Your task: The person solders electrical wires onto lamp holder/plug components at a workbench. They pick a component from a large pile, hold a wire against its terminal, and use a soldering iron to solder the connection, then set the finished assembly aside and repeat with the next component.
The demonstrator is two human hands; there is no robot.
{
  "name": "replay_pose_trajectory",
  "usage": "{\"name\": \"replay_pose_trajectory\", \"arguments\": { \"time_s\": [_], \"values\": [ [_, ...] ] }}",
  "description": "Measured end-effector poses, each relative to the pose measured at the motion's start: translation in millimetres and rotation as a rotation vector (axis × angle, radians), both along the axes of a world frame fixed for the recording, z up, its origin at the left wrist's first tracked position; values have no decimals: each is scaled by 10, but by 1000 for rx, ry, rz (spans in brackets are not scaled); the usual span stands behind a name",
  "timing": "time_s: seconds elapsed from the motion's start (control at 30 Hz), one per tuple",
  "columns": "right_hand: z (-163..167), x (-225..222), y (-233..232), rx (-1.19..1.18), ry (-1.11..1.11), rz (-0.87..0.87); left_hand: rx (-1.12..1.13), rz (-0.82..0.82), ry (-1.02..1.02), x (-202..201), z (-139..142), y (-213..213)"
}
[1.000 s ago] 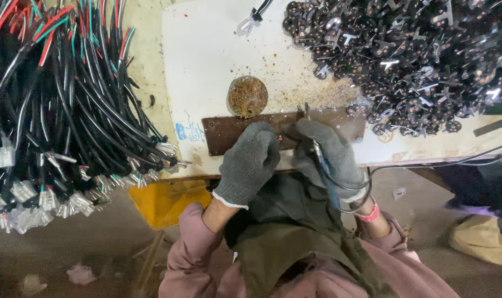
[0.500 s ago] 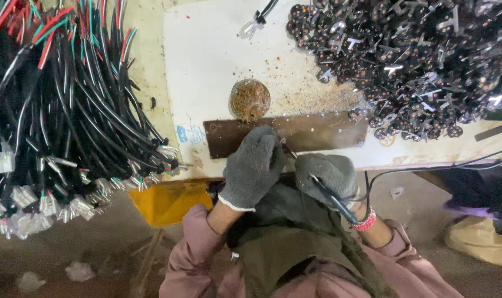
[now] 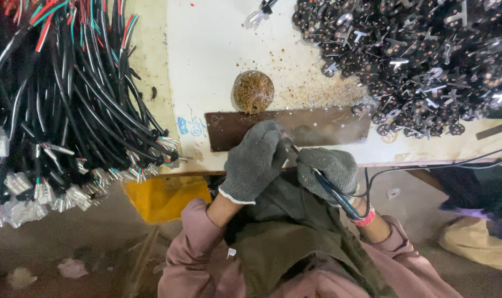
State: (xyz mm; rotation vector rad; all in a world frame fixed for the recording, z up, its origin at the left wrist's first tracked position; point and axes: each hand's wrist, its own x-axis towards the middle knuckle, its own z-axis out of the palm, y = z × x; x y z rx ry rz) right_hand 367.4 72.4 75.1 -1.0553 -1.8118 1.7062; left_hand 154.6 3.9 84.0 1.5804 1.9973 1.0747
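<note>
Both my hands wear grey knit gloves and meet at the near edge of a brown metal plate (image 3: 328, 124) on the white table (image 3: 212, 60). My right hand (image 3: 329, 168) grips a blue-handled soldering iron (image 3: 331, 190) with its tip pointing toward my left hand. My left hand (image 3: 255, 160) is closed around something small at the iron's tip; the glove hides it. A thin haze of smoke hangs over the plate.
A big heap of small black parts with metal pins (image 3: 422, 55) fills the table's right. Bundles of black, red and green wires with white connectors (image 3: 63, 110) lie left. A round crusty brown pad (image 3: 253, 91) sits behind the plate. A yellow bin (image 3: 162, 196) is below.
Both hands have shifted slightly along the plate's near edge, and the right hand has drawn closer to the left with the iron's tip at the left glove.
</note>
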Motion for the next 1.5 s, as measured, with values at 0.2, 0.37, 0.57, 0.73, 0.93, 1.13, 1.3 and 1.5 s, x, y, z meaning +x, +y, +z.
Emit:
{"name": "replay_pose_trajectory", "arguments": {
  "time_s": [0.2, 0.37, 0.57, 0.73, 0.93, 1.13, 1.3, 1.5],
  "values": [
    [14, -23, 81, 594, -101, 115, 3, -10, 61, 16, -103, -32],
    [53, 7, 82, 586, -127, 185, 17, -24, 59, 28, -131, -66],
    [177, -69, 137, 619, -124, 162, -45, -20, 2, 1, -30, -23],
    [199, -130, 157, 507, -74, 232, -138, -112, -92, -78, 78, -26],
    [133, -123, 74, 292, -197, 132, -114, -73, -42, -44, 28, -23],
    [172, -134, 106, 499, -106, 172, -47, -65, 2, -16, -71, -34],
    [160, -90, 128, 502, -124, 207, -66, -52, -18, -24, -25, -40],
    [143, -45, 92, 383, -120, 168, -128, -19, -96, -44, 88, 10]
  ]
}}
